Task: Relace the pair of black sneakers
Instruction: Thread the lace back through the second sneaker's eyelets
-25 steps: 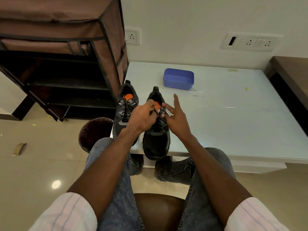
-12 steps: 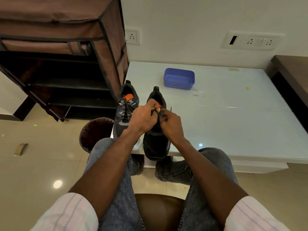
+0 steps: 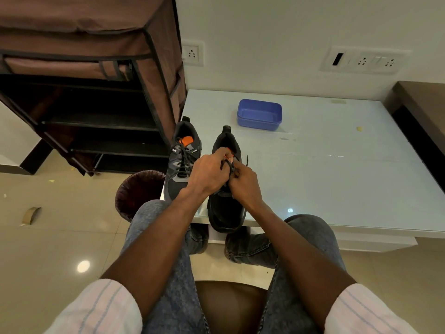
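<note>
Currently, two black sneakers stand side by side at the near left corner of the table (image 3: pixel 337 165), heels away from the person. The left sneaker (image 3: pixel 182 162) is laced, with an orange tongue tab showing. The right sneaker (image 3: pixel 225 208) has its toe overhanging the table's near edge.

Both hands meet over the upper eyelets of the right sneaker. The left hand (image 3: pixel 209 173) has its fingers curled, pinching the lace (image 3: pixel 231 168) near the tongue. The right hand (image 3: pixel 244 183) is likewise curled around the lace, knuckles touching those of the left hand. One free lace end (image 3: pixel 247 159) projects upward just beside the right hand. Which eyelet the lace passes through cannot be told.

A blue tub (image 3: pixel 259 114) sits on the table beyond the sneakers, well apart from them. A brown fabric rack (image 3: pixel 96 75) stands left of the table. A dark bin (image 3: pixel 137 191) stands on the floor beside the table's corner, and a tape roll (image 3: pixel 31 214) lies farther left.
</note>
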Demonstrator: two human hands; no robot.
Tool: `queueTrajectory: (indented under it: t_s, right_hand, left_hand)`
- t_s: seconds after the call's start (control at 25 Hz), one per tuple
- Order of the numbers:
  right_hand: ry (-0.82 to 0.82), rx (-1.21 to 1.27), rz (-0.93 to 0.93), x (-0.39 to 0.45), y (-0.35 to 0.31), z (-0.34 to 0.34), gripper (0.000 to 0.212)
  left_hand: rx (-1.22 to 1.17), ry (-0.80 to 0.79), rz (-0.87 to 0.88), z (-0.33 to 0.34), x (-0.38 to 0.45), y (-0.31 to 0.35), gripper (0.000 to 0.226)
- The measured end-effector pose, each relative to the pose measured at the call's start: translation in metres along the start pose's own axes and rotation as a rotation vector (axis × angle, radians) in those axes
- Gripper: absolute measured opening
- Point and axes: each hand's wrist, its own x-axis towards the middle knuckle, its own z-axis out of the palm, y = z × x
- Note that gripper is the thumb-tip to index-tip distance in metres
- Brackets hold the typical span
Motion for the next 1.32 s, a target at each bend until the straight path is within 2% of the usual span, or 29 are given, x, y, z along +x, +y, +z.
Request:
queueTrajectory:
  t_s: [0.08, 0.2, 0.28, 0.44, 0.48, 0.56, 0.68, 0.8, 0.88, 0.92, 1.04, 1.12, 1.24, 1.32]
  right_hand:
    - [0.007, 0.009, 0.021, 0.001, 0.0, 0.001, 0.027]
    - [0.103, -0.005, 0.016, 0.0, 0.002, 0.002, 0.033]
    - [0.13, -0.033, 0.017, -0.001, 0.003, 0.003, 0.04]
    - [0.075, -0.055, 0.015, -0.002, 0.007, 0.005, 0.054]
    - [0.064, -0.047, 0.016, -0.001, 0.008, 0.005, 0.055]
    - [0.053, -0.013, 0.012, 0.002, 0.009, 0.002, 0.053]
    - [0.099, -0.016, -0.009, 0.008, 0.01, -0.008, 0.041]
    - [0.147, -0.034, 0.022, 0.015, 0.012, -0.03, 0.026]
    - [0.18, 0.031, 0.064, 0.019, 0.014, -0.048, 0.024]
    - [0.198, 0.111, 0.095, 0.02, 0.015, -0.057, 0.024]
    - [0.199, 0.561, 0.213, 0.019, 0.012, -0.07, 0.02]
    - [0.285, 0.675, 0.31, 0.02, 0.015, -0.073, 0.017]
    - [0.563, 0.587, 0.462, 0.028, 0.031, -0.083, 0.019]
    - [0.653, 0.355, 0.498, 0.029, 0.041, -0.09, 0.02]
  left_hand:
    - [0.039, 0.005, -0.008, 0.0, 0.0, 0.001, 0.021]
    - [0.107, 0.001, -0.094, 0.0, 0.003, 0.002, 0.023]
    - [0.128, -0.076, -0.161, 0.002, 0.004, 0.002, 0.023]
    - [-0.081, -0.27, -0.192, 0.006, 0.007, -0.005, 0.024]
    - [-0.147, -0.289, -0.196, 0.005, 0.009, -0.007, 0.022]
    - [-0.32, -0.284, -0.252, 0.003, 0.012, -0.007, 0.033]
    - [-0.558, -0.196, -0.399, -0.001, 0.012, -0.003, 0.034]
    - [-0.704, -0.004, -0.555, -0.008, 0.012, -0.011, 0.024]
    - [-0.84, 0.105, -0.678, -0.012, 0.014, -0.022, 0.019]
    - [-0.908, 0.13, -0.731, -0.013, 0.014, -0.026, 0.018]
    - [-0.999, 0.185, -0.85, -0.016, 0.014, -0.03, 0.018]
    - [-1.039, 0.248, -0.921, -0.018, 0.015, -0.032, 0.019]
    - [-1.095, 0.387, -1.029, -0.023, 0.018, -0.04, 0.02]
    - [-1.115, 0.46, -1.074, -0.023, 0.018, -0.043, 0.021]
